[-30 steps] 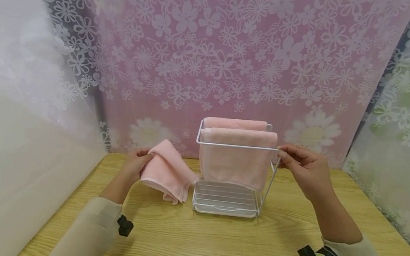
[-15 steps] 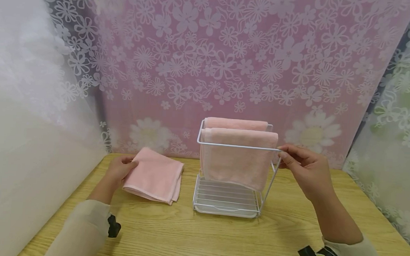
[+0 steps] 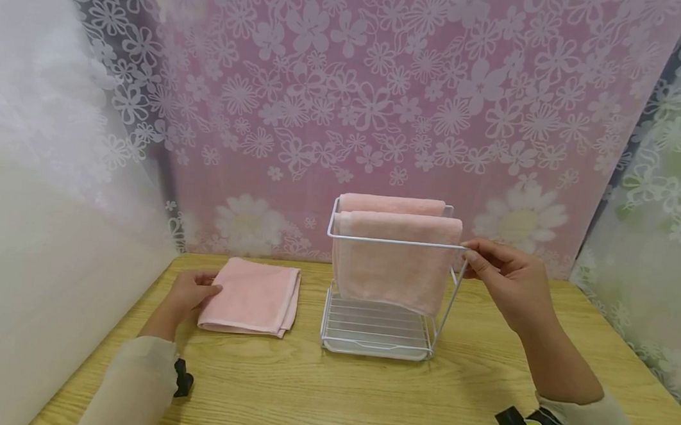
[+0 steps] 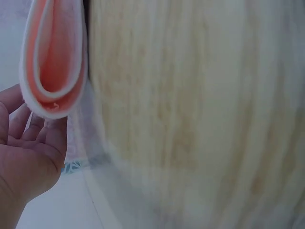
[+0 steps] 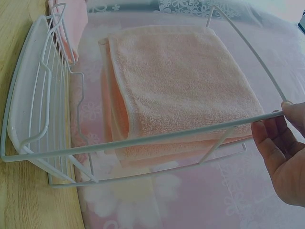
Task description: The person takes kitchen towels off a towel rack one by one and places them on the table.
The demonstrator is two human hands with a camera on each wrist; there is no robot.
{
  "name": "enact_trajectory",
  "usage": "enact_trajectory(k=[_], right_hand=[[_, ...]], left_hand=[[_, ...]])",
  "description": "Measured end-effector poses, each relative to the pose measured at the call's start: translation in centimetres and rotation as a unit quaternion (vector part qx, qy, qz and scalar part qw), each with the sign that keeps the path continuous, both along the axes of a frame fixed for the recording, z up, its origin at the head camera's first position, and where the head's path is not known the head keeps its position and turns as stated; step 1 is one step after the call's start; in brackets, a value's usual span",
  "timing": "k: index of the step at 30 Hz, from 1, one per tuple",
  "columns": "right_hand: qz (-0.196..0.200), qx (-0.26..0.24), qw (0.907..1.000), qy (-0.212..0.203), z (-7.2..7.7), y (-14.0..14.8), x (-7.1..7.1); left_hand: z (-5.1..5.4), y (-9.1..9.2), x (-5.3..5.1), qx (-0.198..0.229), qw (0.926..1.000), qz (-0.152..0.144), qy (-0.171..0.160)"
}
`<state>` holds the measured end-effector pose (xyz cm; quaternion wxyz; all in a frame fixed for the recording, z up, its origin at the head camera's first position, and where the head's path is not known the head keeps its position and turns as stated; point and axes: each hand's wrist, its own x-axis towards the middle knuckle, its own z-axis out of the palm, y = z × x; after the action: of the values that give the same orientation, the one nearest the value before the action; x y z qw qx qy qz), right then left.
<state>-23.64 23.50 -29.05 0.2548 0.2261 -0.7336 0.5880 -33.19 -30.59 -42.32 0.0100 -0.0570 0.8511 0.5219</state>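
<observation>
Head view: with left hand, pinches square pink terry cloth, likely light, limp, best held by left fold; with right hand, grips white wire rack.

L hand touching folded pink cloth, R hand pinching wht rack

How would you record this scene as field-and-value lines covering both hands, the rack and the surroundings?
Left hand: at the edge of a loose folded pink cloth towel; grip unclear
Right hand: pinches an upper corner of a white wire rack
Rack load: front folded pink towel, rear folded pink towel
Rack base: white tray
Surface: wood-grain table
Backdrop: pink flowered sheet
</observation>
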Motion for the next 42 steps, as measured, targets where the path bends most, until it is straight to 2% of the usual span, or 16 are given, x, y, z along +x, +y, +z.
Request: enact_trajectory(k=[8, 12, 16, 21, 25, 31, 36, 42], right_hand=[[0.000, 0.002, 1.0000, -0.003, 0.0, 0.0, 0.0], [0.001, -0.002, 1.0000, -0.001, 0.0, 0.0, 0.0], [0.002, -0.007, 1.0000, 0.002, 0.0, 0.0, 0.0], [-0.005, -0.001, 1.0000, 0.008, 0.0, 0.0, 0.1], [-0.001, -0.007, 0.9999, 0.010, -0.1, 0.0, 0.0], [0.008, -0.014, 0.9999, 0.005, -0.1, -0.1, 0.0], [-0.006, 0.002, 1.0000, 0.006, -0.1, 0.0, 0.0], [0.002, -0.002, 1.0000, 0.005, -0.1, 0.0, -0.1]], left_hand=[[-1.2, -2.2, 0.3, -0.008, 0.9972, -0.075, -0.003], [-1.2, -2.7, 0.6, 0.016, 0.9957, -0.089, -0.015], [-1.1, -2.2, 1.0, 0.028, 0.9943, -0.099, -0.028], [-1.1, -1.3, 0.6, 0.030, 0.9930, -0.111, -0.028], [-1.3, -0.6, 0.0, 0.035, 0.9928, -0.112, -0.024], [-1.7, 0.2, -0.7, 0.021, 0.9955, -0.088, -0.027], [-1.5, 1.1, -0.9, 0.018, 0.9961, -0.080, -0.032], [-1.3, 1.9, -1.1, 0.015, 0.9969, -0.068, -0.037]])
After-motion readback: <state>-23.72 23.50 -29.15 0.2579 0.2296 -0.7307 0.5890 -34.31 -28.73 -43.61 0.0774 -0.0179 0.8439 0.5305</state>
